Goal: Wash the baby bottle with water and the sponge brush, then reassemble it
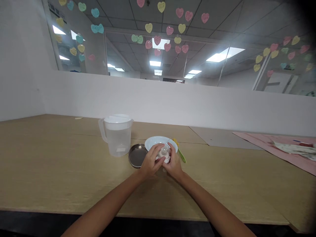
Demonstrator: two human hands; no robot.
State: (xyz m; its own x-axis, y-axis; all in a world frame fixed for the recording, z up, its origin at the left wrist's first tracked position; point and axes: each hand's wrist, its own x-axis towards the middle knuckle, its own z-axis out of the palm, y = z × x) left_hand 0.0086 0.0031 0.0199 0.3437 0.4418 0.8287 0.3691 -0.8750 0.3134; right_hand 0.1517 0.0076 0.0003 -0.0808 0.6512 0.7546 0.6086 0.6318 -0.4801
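Both my hands meet above the near edge of a white bowl. Between them is a small baby bottle top, with a clear dome-like part and a white ring. My left hand curls round its left side, thumb near the front. On the other side my right hand wraps it with bent fingers. The fingers partly cover the piece, so its full shape is hidden. Behind the right hand lies a brush with a green handle and a yellow head.
A round dark metal pan sits left of the bowl. Beyond it stands a lidded clear plastic pitcher with liquid inside. A pink cloth and a grey mat lie at the right. A white wall rises behind the wooden table.
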